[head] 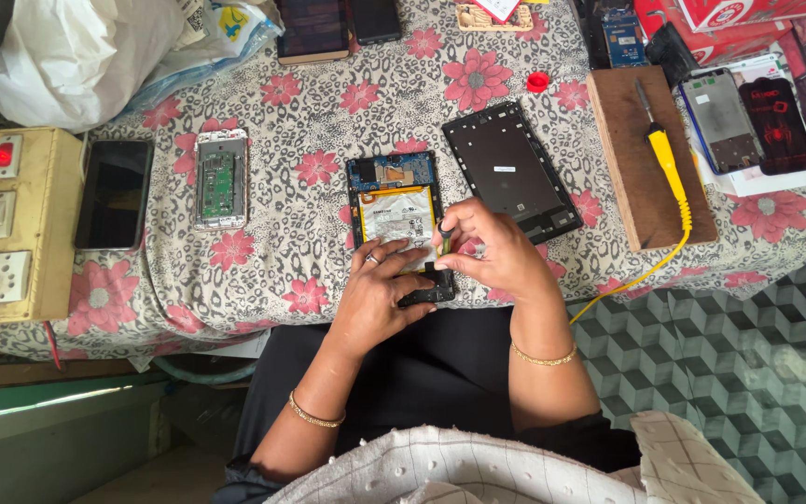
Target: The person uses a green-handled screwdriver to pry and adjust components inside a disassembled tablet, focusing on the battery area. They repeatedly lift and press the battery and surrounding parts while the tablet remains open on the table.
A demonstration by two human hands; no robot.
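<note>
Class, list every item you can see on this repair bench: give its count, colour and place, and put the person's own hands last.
Opened tablet: one, blue board and white battery, table centre, under both hands.
Tablet back cover: one, black, right of the tablet.
Opened phone: one, silver frame with green board, left of centre.
Dark phone: one, black, beside the switch box.
Switch box: one, cream, far left.
Soldering iron: one, yellow handle, on the wooden block.
Red cap: one, top centre.
Plastic bag: one, white, top left.
Tablecloth: one, grey with pink flowers.
Left hand: pressing on the tablet's lower edge.
Right hand: grip closed on a small tool.
</note>
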